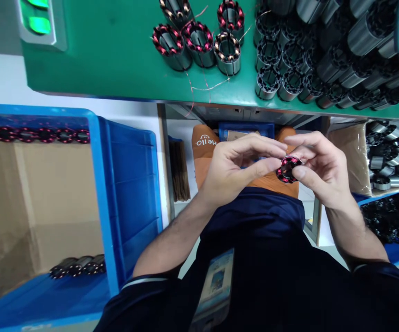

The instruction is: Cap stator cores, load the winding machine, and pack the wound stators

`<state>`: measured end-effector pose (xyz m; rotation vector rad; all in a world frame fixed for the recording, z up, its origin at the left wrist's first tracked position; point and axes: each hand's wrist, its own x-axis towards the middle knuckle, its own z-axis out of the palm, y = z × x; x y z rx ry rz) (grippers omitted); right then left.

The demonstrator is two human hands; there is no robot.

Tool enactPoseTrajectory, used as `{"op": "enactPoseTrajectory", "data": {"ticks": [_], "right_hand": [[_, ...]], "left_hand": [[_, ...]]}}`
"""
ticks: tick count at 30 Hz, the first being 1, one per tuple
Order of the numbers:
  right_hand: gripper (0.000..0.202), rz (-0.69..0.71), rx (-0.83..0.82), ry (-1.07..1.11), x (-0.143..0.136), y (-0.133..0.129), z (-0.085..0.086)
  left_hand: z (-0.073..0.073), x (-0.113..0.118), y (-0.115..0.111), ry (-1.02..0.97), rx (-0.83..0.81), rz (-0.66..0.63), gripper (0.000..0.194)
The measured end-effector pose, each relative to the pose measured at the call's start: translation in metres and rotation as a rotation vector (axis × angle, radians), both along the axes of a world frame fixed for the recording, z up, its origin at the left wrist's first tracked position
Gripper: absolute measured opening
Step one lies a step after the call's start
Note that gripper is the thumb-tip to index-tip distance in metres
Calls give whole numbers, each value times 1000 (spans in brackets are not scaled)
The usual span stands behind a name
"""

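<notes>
Above my lap, a small round stator with red windings is held between both hands. My left hand touches its left side with the thumb and fingertips. Around its right side, my right hand grips it between thumb and fingers. On the green table edge above stand several wound stators, some with red and some with copper-coloured wire, and loose wire ends hang from them. Right of these, bare stator cores stand in rows.
At left is a blue bin with cardboard and rows of stators inside. A box of metal rings stands at right, above dark parts. The green table crosses the top; a green-lit switch sits at its left.
</notes>
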<state>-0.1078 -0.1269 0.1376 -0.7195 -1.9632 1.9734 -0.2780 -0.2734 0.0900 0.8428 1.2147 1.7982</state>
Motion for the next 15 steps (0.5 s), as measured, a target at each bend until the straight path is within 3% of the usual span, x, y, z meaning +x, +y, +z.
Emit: {"op": "enactPoseTrajectory", "data": {"ticks": [2, 4, 8, 11, 13, 15], "right_hand": [[55, 8, 9, -3, -1, -1, 0], [53, 13, 9, 24, 0, -2, -3], [54, -35, 14, 51, 6, -2, -9], [55, -73, 48, 35, 8, -1, -6], [57, -71, 63, 31, 5, -2, -2], [63, -41, 58, 18, 0, -4, 2]], "left_hand": [[6, 2, -1, 29, 9, -4, 25], [3, 6, -3, 22, -14, -21, 28], [-29, 11, -10, -80, -122, -107, 34], [-48, 5, -15, -34, -153, -22, 39], [-42, -1, -17, 115, -60, 112, 46], [-22, -4, -18, 295, 50, 191, 67]]}}
